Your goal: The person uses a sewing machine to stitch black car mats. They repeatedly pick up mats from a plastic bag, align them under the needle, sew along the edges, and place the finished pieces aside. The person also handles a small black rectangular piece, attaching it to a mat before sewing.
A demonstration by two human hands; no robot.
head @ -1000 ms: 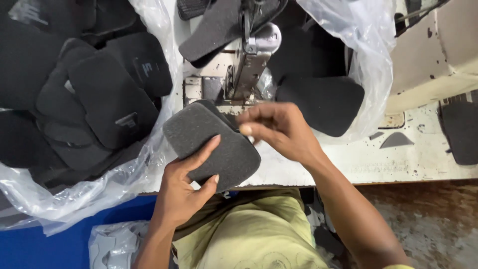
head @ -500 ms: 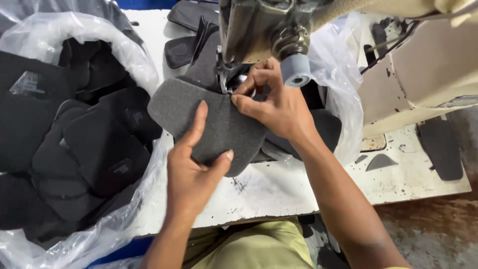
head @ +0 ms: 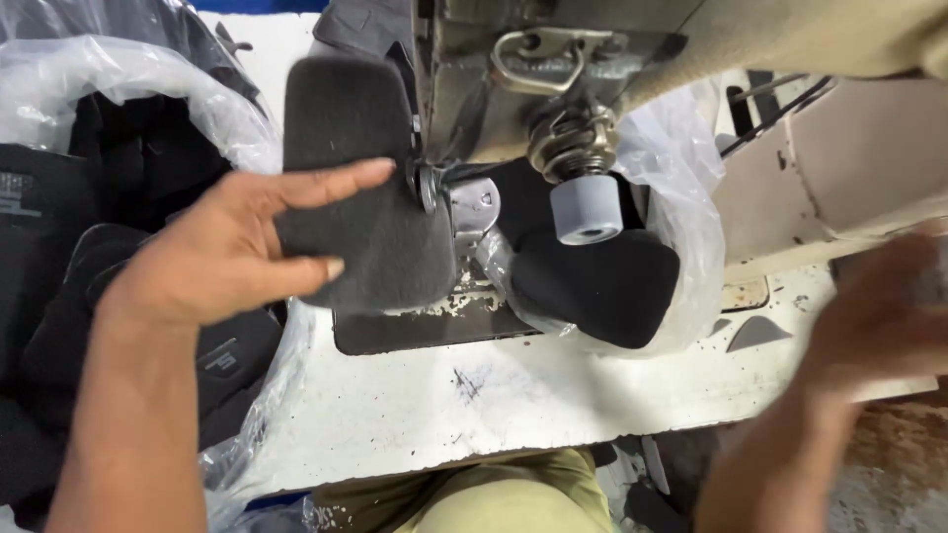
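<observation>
My left hand (head: 232, 252) lies open, fingers flat on the grey pad (head: 360, 188), whose long axis runs twelve to six under the machine (head: 513, 89). My right hand (head: 879, 316), blurred at three o'clock, grip unclear, is farther off.

The left hand (head: 232, 252) reaches in from the near left, forearm bare, palm down, fingers (head: 336, 183) spread and stretched flat toward the far right, thumb lying below them. The right hand (head: 879, 316) sits at the right edge, blurred, forearm rising from the near right; its fingers cannot be made out.
</observation>
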